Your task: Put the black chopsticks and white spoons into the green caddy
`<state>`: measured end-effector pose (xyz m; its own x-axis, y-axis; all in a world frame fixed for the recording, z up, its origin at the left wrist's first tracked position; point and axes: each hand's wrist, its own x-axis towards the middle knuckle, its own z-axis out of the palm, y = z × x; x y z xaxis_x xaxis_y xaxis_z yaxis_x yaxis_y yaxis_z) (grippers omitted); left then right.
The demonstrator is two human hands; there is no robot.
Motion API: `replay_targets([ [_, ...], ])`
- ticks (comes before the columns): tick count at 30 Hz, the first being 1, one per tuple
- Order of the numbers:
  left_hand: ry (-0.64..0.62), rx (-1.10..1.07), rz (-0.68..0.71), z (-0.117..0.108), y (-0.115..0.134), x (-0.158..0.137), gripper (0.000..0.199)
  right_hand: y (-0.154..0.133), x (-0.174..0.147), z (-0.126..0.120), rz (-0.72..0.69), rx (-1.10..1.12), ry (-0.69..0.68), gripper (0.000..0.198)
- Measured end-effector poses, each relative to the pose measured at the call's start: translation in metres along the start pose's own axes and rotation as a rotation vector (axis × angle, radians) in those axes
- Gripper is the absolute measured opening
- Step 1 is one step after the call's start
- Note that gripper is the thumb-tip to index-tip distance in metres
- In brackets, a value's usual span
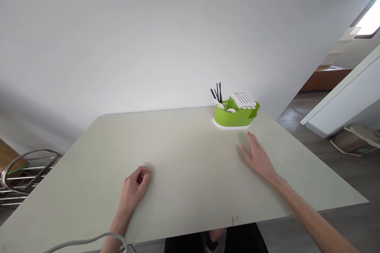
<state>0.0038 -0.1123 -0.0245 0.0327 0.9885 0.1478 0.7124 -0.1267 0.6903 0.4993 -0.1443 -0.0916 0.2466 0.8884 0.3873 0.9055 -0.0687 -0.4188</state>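
A green utensil caddy (232,118) with a white base and a white slotted top stands at the back right of the pale table (190,158), close to the wall. Several black sticks, which look like chopsticks (218,94), lean up out of its left part beside white spoons (230,110). My right hand (259,158) reaches toward the caddy with thumb and fingers apart, just in front of it and not touching it. On the left side of the tabletop rests my left hand (135,187), its fingers curled into a loose fist with nothing visible inside.
A grey cable (86,241) crosses my left wrist at the bottom edge. Beyond the table's left side is a metal rack (26,174). A plain wall (148,39) rises behind the table. To the right are a white panel (344,95) and the floor.
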Motion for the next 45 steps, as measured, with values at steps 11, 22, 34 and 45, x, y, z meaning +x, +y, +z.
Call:
replay_targets([
  [11,0.015,-0.015,-0.001,0.001,-0.005,0.0,0.033,0.049,0.106,0.009,0.044,-0.253,0.025,0.079],
  [22,0.008,0.012,-0.022,0.003,-0.008,0.002,0.037,0.058,0.101,0.019,-0.072,-0.298,0.036,0.083],
  [34,0.015,0.017,-0.013,0.004,-0.003,0.001,0.034,0.053,0.099,0.02,-0.091,-0.278,0.054,0.075],
  [45,0.0,0.045,0.007,0.003,-0.008,0.002,0.036,0.025,0.095,0.029,-0.117,-0.288,0.091,0.07],
])
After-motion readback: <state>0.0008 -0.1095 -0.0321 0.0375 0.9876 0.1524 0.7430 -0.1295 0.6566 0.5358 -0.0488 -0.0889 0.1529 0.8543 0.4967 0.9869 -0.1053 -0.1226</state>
